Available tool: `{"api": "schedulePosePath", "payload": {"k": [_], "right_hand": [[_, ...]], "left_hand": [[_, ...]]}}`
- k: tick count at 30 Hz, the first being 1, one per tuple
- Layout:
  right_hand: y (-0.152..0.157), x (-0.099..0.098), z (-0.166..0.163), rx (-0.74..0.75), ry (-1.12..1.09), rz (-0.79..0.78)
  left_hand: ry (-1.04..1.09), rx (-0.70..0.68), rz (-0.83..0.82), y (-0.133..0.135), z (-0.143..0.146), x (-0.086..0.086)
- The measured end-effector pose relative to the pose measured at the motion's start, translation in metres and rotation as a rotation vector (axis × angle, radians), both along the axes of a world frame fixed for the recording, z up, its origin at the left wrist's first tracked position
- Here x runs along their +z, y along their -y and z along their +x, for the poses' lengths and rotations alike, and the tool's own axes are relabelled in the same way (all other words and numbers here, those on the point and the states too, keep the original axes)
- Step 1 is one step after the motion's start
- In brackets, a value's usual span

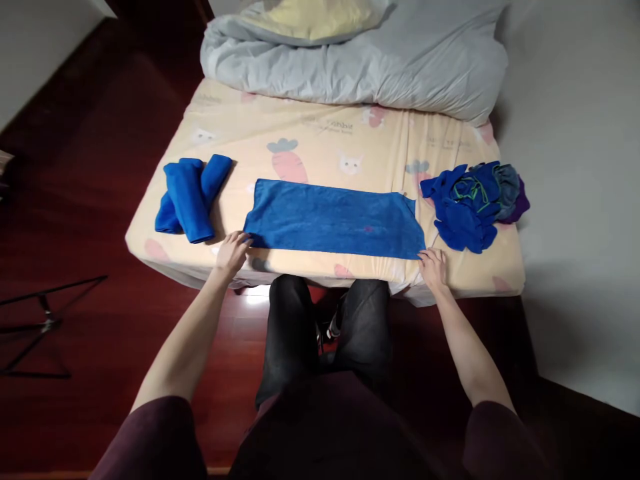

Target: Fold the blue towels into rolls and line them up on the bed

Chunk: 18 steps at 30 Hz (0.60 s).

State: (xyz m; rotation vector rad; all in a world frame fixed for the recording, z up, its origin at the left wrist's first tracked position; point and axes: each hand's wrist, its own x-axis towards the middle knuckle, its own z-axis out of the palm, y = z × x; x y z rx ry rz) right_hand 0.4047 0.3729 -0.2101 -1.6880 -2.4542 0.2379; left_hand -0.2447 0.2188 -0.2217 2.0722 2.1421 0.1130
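Note:
A blue towel (334, 219) lies flat in a long folded strip across the near edge of the bed (320, 143). My left hand (231, 253) pinches its near left corner, fingers closed on the cloth. At the near right corner my right hand (433, 267) grips the towel the same way. Two rolled blue towels (191, 195) lie side by side to the left of the strip. A loose heap of blue and purple cloths (473, 203) sits to the right.
A grey duvet (360, 60) is bunched at the far end of the bed, whose sheet has a carrot and cat print. Dark red wooden floor (90, 200) surrounds the bed. A black stand (45, 323) lies on the floor at left. My legs are against the bed edge.

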Motion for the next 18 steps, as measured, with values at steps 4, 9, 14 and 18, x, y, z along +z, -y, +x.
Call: {"api": "schedulePosePath", "payload": {"k": [4, 9, 14, 18], "right_hand": [[0.004, -0.006, -0.004, 0.044, 0.058, -0.035], [0.003, -0.005, 0.0, -0.054, -0.011, -0.038], [0.02, 0.002, 0.007, -0.02, 0.046, -0.099], [0.037, 0.005, 0.007, 0.055, 0.112, -0.148]], "left_hand": [[-0.119, -0.089, -0.073, -0.001, -0.001, -0.006], [-0.18, -0.053, -0.087, -0.001, -0.01, -0.009], [-0.134, -0.034, -0.074, 0.013, -0.019, 0.0], [-0.133, -0.042, -0.126, 0.026, -0.017, 0.006]]}}
